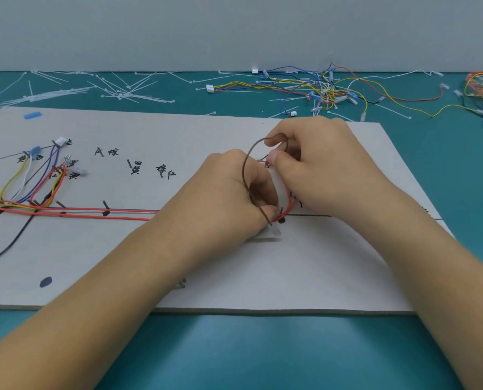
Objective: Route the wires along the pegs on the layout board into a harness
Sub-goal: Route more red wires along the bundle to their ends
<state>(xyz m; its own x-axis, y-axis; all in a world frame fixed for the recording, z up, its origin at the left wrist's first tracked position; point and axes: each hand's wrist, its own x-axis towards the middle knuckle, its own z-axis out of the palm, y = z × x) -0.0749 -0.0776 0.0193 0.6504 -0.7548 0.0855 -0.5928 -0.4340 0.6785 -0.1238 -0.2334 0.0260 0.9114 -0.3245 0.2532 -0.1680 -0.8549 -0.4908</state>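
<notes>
the teal bench [234,350] carries the grey layout board [150,263], whose left end is cut off by the frame. behind the board, white cable ties [65,92] and a tangle of loose coloured wires [319,90] lie scattered on the bench. the left hand [229,192] has its grip curled round the lower run of a brown wire [243,175] near the board's middle line; its fingertips are tucked under and hard to make out. the right hand [327,164] pinches the top of that wire's loop between thumb and forefinger. two red wires [122,210] run along the drawn line past the pegs [105,205] and pass out of sight under the left hand. a clear terminal sleeve [275,230] pokes out just below the left hand.
</notes>
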